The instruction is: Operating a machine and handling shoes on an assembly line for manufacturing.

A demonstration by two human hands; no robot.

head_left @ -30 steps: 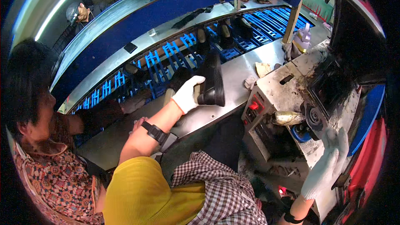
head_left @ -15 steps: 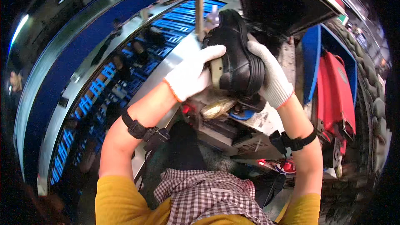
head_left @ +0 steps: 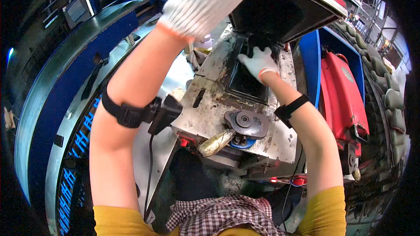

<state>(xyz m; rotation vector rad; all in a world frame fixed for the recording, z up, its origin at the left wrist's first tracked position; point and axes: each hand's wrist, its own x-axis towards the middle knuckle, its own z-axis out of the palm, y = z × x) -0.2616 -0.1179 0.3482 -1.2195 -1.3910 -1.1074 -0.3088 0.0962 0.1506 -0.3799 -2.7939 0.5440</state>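
Note:
My left hand (head_left: 205,2), in a white knit glove with an orange cuff, is raised high and close to the camera near the machine's lid. Its fingers run past the upper edge, so their pose is hidden. Reaching into the machine, my gloved right hand (head_left: 259,63) spreads its fingers over the dark recess (head_left: 245,83) in the worktop. Something black (head_left: 264,41) lies just beyond its fingertips, too dark to make out. Above the recess, the black underside of the tilted lid (head_left: 284,8) hangs open.
The stained metal worktop (head_left: 205,100) carries a round clamp knob (head_left: 244,119) and a wrapped handle (head_left: 216,143) at its front. To the right, a red cover (head_left: 345,96) sits by a blue panel (head_left: 310,65). A conveyor with blue slats (head_left: 72,183) runs along the left.
Both hands have left the black shoe they held between them. My left hand has risen toward the top; my right has moved onto the machine's recess. The view has shifted.

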